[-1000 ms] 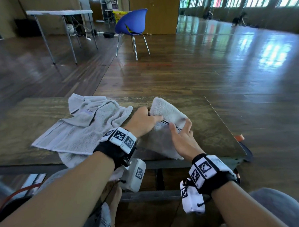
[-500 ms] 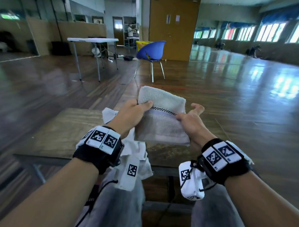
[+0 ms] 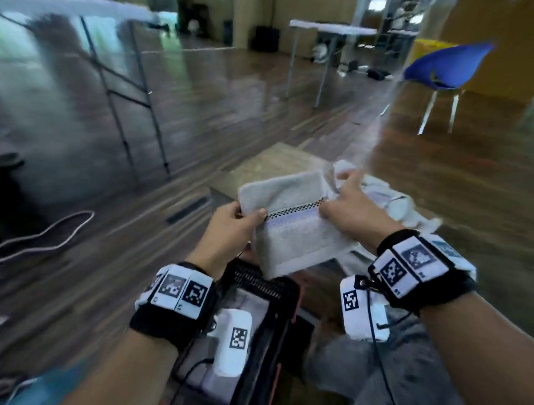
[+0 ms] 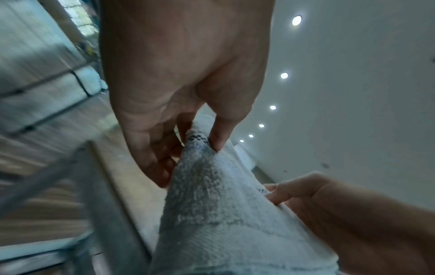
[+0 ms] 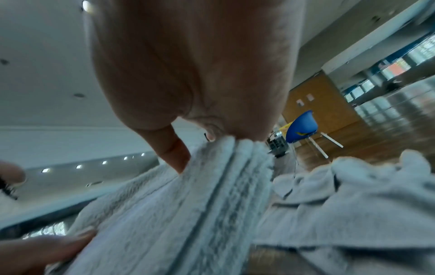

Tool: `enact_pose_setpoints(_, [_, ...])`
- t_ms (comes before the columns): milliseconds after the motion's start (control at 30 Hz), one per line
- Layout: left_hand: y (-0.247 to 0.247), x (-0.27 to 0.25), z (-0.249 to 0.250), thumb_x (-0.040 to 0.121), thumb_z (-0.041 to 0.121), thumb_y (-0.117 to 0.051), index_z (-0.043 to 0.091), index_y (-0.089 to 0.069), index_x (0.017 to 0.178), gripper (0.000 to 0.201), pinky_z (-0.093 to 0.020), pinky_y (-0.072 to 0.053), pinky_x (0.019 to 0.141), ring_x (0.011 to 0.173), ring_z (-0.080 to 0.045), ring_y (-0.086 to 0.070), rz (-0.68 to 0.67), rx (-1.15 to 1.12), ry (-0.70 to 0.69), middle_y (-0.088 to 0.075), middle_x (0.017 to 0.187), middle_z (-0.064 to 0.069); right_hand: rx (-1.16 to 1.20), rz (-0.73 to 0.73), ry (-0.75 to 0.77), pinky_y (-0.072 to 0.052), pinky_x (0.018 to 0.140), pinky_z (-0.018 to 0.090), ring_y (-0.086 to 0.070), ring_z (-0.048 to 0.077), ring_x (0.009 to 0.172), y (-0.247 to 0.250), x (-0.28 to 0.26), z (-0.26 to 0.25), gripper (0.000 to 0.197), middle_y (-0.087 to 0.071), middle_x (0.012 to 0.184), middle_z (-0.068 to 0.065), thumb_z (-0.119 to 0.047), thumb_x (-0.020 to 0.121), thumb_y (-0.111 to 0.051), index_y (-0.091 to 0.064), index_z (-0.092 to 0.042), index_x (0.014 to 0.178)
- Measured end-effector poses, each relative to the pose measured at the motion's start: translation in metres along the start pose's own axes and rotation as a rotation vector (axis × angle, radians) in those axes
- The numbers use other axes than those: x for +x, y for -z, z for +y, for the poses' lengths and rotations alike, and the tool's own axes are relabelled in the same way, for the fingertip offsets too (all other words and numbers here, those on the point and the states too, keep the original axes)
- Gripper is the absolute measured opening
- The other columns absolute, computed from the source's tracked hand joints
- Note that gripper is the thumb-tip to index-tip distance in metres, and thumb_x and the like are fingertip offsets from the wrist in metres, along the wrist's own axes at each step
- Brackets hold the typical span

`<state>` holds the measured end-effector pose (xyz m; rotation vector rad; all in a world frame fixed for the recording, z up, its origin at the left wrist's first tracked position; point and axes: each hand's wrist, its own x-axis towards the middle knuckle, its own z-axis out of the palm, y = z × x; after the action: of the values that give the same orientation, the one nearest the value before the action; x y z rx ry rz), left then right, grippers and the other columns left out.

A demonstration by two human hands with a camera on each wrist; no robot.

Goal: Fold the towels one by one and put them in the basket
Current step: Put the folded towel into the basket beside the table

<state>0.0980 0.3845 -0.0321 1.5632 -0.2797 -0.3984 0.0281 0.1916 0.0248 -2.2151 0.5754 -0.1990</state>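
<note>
Head view: folded terry towel [image 3: 292, 234] soft, light, floppy; left hand [image 3: 231, 228] and right hand [image 3: 347, 218] pinch opposite side edges, best hold.

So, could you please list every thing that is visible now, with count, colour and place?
folded towel: one, pale grey with a checked band, held in the air between both hands
unfolded towels: a heap, count unclear, pale grey, on the low table behind the right hand
low table: one, brown, ahead
basket: one, black mesh, below the folded towel
chair: one, blue, far right
folding tables: two, white tops, far side
cable: one, white, floor at left
left hand: pinches the towel's left edge
right hand: pinches its right edge
</note>
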Motion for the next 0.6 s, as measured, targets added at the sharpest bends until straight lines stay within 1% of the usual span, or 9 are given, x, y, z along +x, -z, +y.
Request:
enact_pose_setpoints(67, [0.022, 0.004, -0.041, 0.090, 0.023, -0.070, 0.010, -0.060, 0.107, 0.024, -0.039, -0.058, 0.070, 0.082, -0.019, -0.070, 0.133, -0.008, 0.083, -0.072, 0.101, -0.009, -0.070, -0.115, 0.005, -0.044, 0.055, 0.023, -0.056, 0.014, 0.077, -0.040, 0.014, 0.003, 0.049, -0.051, 0.091, 0.001, -0.010, 0.093, -0.052, -0.020, -0.022, 0.128])
enact_pose_setpoints(133, [0.040, 0.003, -0.084, 0.087, 0.022, -0.073, 0.015, -0.041, 0.114, 0.043, -0.046, -0.058, 0.074, 0.091, -0.023, -0.067, 0.274, -0.005, 0.165, -0.065, 0.110, -0.010, -0.132, -0.226, -0.022, -0.044, 0.059, 0.029, -0.060, 0.023, 0.078, -0.081, 0.027, 0.011, 0.050, -0.054, 0.094, 0.008, -0.012, 0.092, -0.054, -0.022, -0.019, 0.131])
enact_pose_setpoints(200, [0.052, 0.000, -0.126, 0.086, 0.018, -0.072, 0.024, -0.031, 0.110, 0.049, -0.052, -0.056, 0.074, 0.087, -0.029, -0.063, 0.336, 0.017, 0.214, -0.059, 0.108, -0.014, -0.167, -0.332, -0.060, -0.043, 0.062, 0.035, -0.058, 0.023, 0.076, -0.120, 0.037, 0.022, 0.055, -0.053, 0.092, 0.007, -0.011, 0.093, -0.055, -0.021, -0.016, 0.137])
enact_pose_setpoints(300, [0.060, -0.009, -0.184, 0.081, 0.017, -0.068, 0.025, -0.042, 0.095, 0.031, -0.050, -0.049, 0.063, 0.068, -0.023, -0.053, 0.335, 0.058, 0.342, -0.057, 0.084, -0.014, -0.215, -0.457, -0.122, -0.046, 0.073, 0.036, -0.060, 0.029, 0.094, -0.177, 0.045, 0.044, 0.068, -0.054, 0.105, 0.013, -0.007, 0.094, -0.054, -0.013, -0.007, 0.148])
enact_pose_setpoints(367, [0.059, -0.015, -0.217, 0.075, 0.020, -0.064, 0.019, -0.054, 0.080, 0.011, -0.050, -0.051, 0.066, 0.067, -0.023, -0.054, 0.317, 0.100, 0.475, -0.058, 0.072, -0.009, -0.267, -0.541, -0.166, -0.044, 0.071, 0.035, -0.059, 0.030, 0.092, -0.212, 0.045, 0.062, 0.072, -0.054, 0.106, 0.015, -0.006, 0.095, -0.052, -0.008, -0.007, 0.152])
enact_pose_setpoints(433, [0.056, -0.020, -0.245, 0.071, 0.025, -0.057, 0.014, -0.061, 0.069, 0.012, -0.043, -0.048, 0.063, 0.067, -0.022, -0.052, 0.278, 0.131, 0.620, -0.056, 0.066, -0.009, -0.308, -0.619, -0.198, -0.047, 0.071, 0.038, -0.061, 0.031, 0.091, -0.245, 0.043, 0.083, 0.069, -0.057, 0.107, 0.017, -0.003, 0.095, -0.051, -0.011, -0.007, 0.151])
enact_pose_setpoints(500, [0.054, -0.025, -0.272, 0.080, 0.023, -0.056, 0.004, -0.071, 0.079, 0.024, -0.044, -0.052, 0.070, 0.074, -0.025, -0.057, 0.246, 0.139, 0.746, -0.058, 0.072, -0.011, -0.353, -0.679, -0.223, -0.047, 0.076, 0.037, -0.061, 0.033, 0.097, -0.276, 0.038, 0.103, 0.068, -0.059, 0.113, 0.019, -0.003, 0.095, -0.049, -0.011, -0.007, 0.151])
enact_pose_setpoints(567, [0.052, -0.028, -0.299, 0.089, 0.015, -0.057, -0.006, -0.071, 0.093, 0.026, -0.040, -0.054, 0.083, 0.081, -0.026, -0.059, 0.262, 0.166, 0.848, -0.062, 0.082, -0.012, -0.373, -0.738, -0.258, -0.048, 0.080, 0.036, -0.061, 0.034, 0.102, -0.301, 0.032, 0.124, 0.074, -0.060, 0.116, 0.019, -0.005, 0.097, -0.048, -0.002, -0.011, 0.155])
enact_pose_setpoints(600, [0.051, -0.029, -0.312, 0.088, 0.011, -0.057, -0.009, -0.070, 0.092, 0.025, -0.042, -0.054, 0.085, 0.081, -0.026, -0.058, 0.294, 0.165, 0.885, -0.063, 0.081, -0.014, -0.366, -0.758, -0.272, -0.049, 0.085, 0.036, -0.060, 0.034, 0.105, -0.311, 0.029, 0.133, 0.071, -0.059, 0.119, 0.018, -0.006, 0.098, -0.047, -0.005, -0.013, 0.155])
